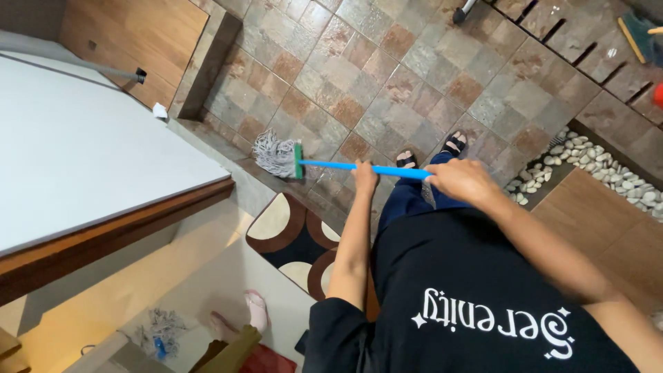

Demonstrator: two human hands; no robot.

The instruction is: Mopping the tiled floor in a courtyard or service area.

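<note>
The person is standing on the tiled floor and is holding a mop with a blue handle almost level in front of the body. The left hand is wrapping closed around the handle near its middle, and the right hand is gripping closed over the end nearer to the body. The grey string mop head, with its green clamp, is lying on the tiles just beside a raised stone step edge, and this edge is blocking the way to the left. Beyond the edge, a wooden door is standing, and a large white surface with a brown wooden rim is filling the left side of the view. Below the mop, a rug with brown and cream curved shapes is lying close to the person's feet in black sandals. To the right, a bed of white pebbles is lying between the tiles and a wooden floor panel. In the lower left corner, another person's foot in a pink sock is showing, and near it something grey and blue that is possibly a second mop, but it is too small to tell.
</note>
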